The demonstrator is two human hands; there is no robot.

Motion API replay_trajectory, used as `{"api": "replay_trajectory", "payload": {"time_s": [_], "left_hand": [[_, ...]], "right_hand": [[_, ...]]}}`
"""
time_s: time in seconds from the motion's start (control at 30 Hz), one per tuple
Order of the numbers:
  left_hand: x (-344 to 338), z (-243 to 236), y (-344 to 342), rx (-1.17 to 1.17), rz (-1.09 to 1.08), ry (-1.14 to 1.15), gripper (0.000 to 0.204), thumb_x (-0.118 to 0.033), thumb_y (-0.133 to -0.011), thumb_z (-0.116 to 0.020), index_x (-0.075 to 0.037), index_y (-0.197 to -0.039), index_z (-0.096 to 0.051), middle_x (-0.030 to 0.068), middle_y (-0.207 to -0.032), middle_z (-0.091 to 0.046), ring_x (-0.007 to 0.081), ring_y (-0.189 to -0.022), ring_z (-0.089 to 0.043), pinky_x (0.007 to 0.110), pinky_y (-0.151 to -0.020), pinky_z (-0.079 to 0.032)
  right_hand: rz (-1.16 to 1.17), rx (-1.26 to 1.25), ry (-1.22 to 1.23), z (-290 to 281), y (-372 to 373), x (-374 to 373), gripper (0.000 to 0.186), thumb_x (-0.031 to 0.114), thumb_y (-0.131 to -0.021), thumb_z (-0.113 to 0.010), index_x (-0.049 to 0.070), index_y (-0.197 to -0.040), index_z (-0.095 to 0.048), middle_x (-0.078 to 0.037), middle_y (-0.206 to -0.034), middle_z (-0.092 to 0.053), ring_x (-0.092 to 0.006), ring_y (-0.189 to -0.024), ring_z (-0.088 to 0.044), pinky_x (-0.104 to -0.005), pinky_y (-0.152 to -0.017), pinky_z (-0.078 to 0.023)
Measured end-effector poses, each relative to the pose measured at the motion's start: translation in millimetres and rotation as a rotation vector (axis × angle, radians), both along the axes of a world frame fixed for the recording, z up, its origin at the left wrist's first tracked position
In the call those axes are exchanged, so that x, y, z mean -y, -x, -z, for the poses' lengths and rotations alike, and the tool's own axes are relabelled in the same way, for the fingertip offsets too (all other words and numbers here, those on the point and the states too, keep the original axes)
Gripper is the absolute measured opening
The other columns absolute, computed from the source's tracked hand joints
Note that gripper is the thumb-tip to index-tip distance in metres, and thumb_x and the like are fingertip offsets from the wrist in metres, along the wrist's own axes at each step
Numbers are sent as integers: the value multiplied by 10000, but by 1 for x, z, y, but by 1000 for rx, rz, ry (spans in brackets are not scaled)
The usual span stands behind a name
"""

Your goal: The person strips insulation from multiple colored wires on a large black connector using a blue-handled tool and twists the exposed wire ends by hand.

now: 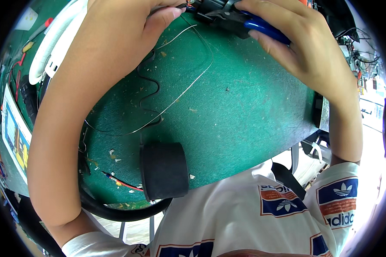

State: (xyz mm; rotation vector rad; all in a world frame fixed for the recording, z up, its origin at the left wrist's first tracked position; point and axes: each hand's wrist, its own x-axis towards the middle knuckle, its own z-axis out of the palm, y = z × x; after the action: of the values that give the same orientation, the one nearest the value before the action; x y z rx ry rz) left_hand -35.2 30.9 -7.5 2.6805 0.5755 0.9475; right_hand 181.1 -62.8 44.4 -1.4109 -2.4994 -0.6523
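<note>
At the far edge of the view, my right hand is closed round a pair of blue-handled pliers with a black head pointing left. My left hand pinches a small black piece between thumb and finger, just left of the pliers' head. Beside it, a dark assembly with some thin wires is cut off by the top edge, so its kind does not show. Whether the pliers' jaws touch it is hard to make out. A thin silvery wire curves across the green mat below both hands.
A black cylinder sits at the mat's near edge, with a red-and-black lead beside it. A wavy black cable lies near my left forearm. A white curved object stands at left, and a lit screen below it.
</note>
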Motion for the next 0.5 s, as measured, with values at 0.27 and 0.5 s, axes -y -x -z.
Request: {"api": "replay_trajectory", "payload": {"time_s": [0.27,0.5], "left_hand": [[6,0,-7,73,3,20,137,8,-846,-708,2,-982,-725,258,-1268,-568,434,-1143,-569,462,-990,-448],[15,-16,0,108,-12,443,133,29,-852,-695,16,-983,-716,244,-1260,-568,411,-1114,-595,416,-932,-491]], "right_hand": [[189,-219,1084,-62,-3,-16,299,215,-1069,-543,-37,-938,-635,-129,-745,-643,-208,-714,-629,-341,-680,-495],[169,-558,1217,-37,-7,-18,301,225,-1091,-521,-18,-950,-630,-66,-760,-651,-168,-678,-599,-315,-652,-476]]}}
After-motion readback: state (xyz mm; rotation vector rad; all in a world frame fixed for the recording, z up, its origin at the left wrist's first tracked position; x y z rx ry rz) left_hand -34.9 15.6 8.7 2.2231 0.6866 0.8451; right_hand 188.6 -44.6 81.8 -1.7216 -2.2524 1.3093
